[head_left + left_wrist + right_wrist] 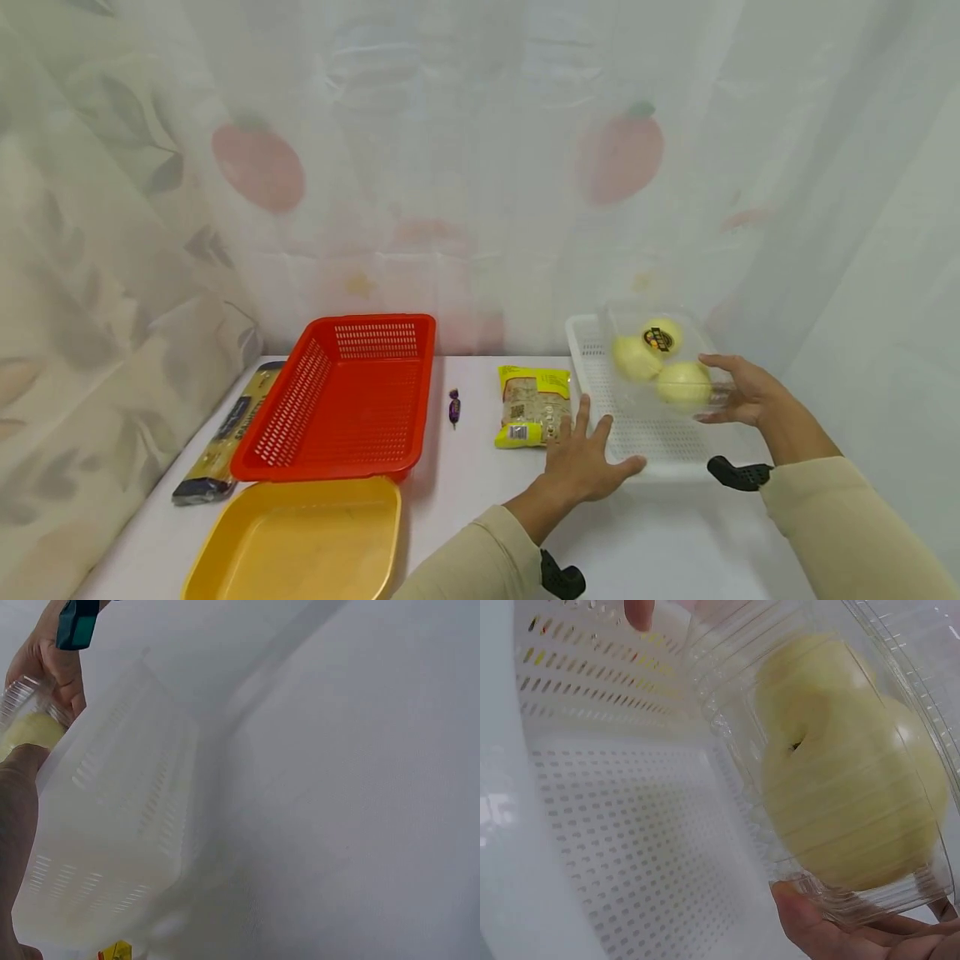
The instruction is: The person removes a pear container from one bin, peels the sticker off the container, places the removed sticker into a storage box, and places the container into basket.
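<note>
My right hand [750, 396] grips a clear plastic box [622, 404] by its right end, thumb and fingers on its opposite faces. Inside sit three pale yellow round fruits [847, 765], and a dark round label [658, 338] is on top. The box is tilted over a white slotted basket [637, 442]; in the right wrist view the basket floor shows beneath it. My left hand [585, 462] has its fingers spread at the basket's near left corner. Its fingertips overlap a yellow packet [525, 400] in the head view.
A red basket [367, 408] stands left of centre, with a yellow tray [300, 542] in front. A long gold and black packet [225, 437] lies at the far left. Between the red basket and the yellow packet is a small purple wrapped candy [454, 408]. Curtains surround the table.
</note>
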`<move>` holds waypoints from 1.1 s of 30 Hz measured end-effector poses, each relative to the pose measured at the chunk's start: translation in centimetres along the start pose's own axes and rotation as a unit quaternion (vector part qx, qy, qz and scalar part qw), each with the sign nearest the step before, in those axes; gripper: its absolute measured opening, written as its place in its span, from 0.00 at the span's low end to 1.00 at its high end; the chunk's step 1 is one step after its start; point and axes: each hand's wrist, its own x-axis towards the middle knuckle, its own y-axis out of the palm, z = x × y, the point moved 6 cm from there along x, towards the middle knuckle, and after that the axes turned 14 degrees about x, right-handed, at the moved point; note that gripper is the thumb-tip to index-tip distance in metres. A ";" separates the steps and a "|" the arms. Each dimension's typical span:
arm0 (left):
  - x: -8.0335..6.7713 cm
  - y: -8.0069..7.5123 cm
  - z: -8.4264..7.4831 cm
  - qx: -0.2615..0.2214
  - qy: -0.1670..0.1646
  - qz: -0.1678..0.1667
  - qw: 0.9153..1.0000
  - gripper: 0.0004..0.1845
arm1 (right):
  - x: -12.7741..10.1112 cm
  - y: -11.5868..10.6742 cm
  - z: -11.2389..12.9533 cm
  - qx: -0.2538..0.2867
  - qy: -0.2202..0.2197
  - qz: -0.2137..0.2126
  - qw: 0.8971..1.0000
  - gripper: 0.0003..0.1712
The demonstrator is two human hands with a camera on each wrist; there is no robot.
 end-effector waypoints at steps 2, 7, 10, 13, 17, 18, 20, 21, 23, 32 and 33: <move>0.0 0.0 0.0 -0.003 0.000 0.000 1.000 0.46 | -0.5 0.3 0.1 0.001 0.001 0.005 1.000 0.62; 0.0 -0.2 0.0 0.000 0.002 0.003 1.000 0.47 | -1.5 1.1 0.4 -0.001 0.002 0.018 1.000 0.59; 0.0 -0.7 0.1 0.001 0.004 0.003 1.000 0.49 | -1.9 1.7 0.5 -0.007 -0.002 0.022 1.000 0.58; 0.3 -1.9 0.4 -0.033 0.009 -0.012 0.999 0.53 | -2.3 2.4 0.6 -0.019 -0.010 0.029 0.999 0.58; 0.9 -4.5 0.8 -0.154 0.037 -0.063 0.985 0.53 | -2.9 3.1 0.7 -0.029 -0.020 0.042 0.998 0.56; 1.1 -5.3 0.9 -0.204 0.052 -0.073 0.975 0.50 | -3.0 3.2 0.7 -0.027 -0.023 0.043 0.998 0.57; 1.5 -6.5 1.0 -0.307 0.078 -0.070 0.946 0.44 | -3.3 3.5 0.7 -0.021 -0.024 0.047 0.998 0.57; 1.6 -6.9 1.1 -0.350 0.075 -0.056 0.932 0.43 | -3.5 3.6 0.7 -0.018 -0.024 0.050 0.998 0.58; 1.8 -7.4 1.3 -0.441 0.056 -0.012 0.895 0.42 | -3.8 3.8 0.6 -0.012 -0.024 0.055 0.998 0.58; 1.7 -9.0 1.4 -0.621 -0.076 0.071 0.777 0.51 | -4.9 5.1 -0.4 0.013 -0.028 0.072 0.997 0.29; 1.7 -9.1 1.4 -0.625 -0.082 0.072 0.773 0.51 | -5.1 5.3 -0.4 0.010 -0.030 0.075 0.997 0.28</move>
